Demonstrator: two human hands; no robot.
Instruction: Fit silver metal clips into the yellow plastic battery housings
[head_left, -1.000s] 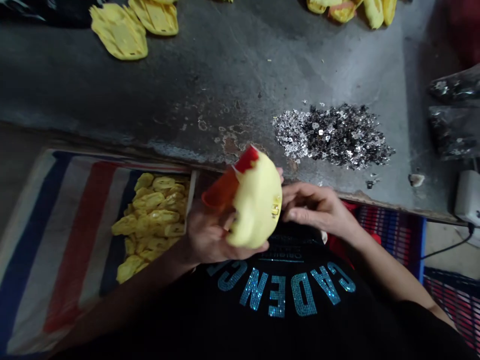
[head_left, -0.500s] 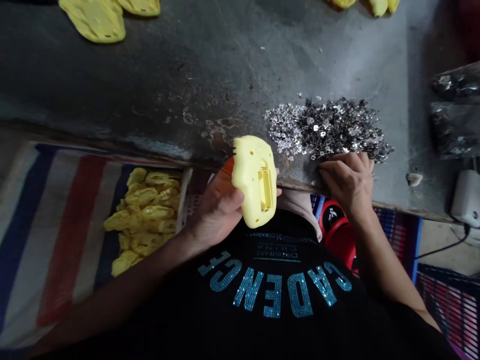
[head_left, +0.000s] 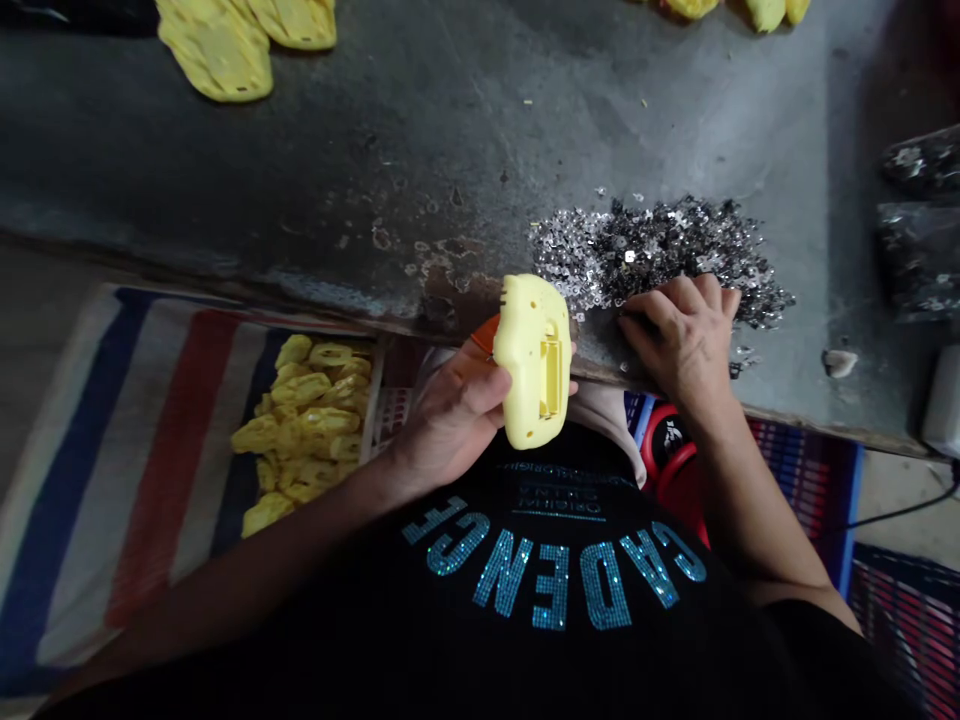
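Yellow casing in left hand; right touching metal pieces.

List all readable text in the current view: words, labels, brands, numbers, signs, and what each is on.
"CADENCE": blue glittery letters on the black shirt, upside down to the camera.
"ORIGINAL": seemingly, in small print above it on the same shirt; the lines around it are too small to read surely.
White mark on the red-and-black round item: too small to read.
Yellow shell in the left hand: no text visible.
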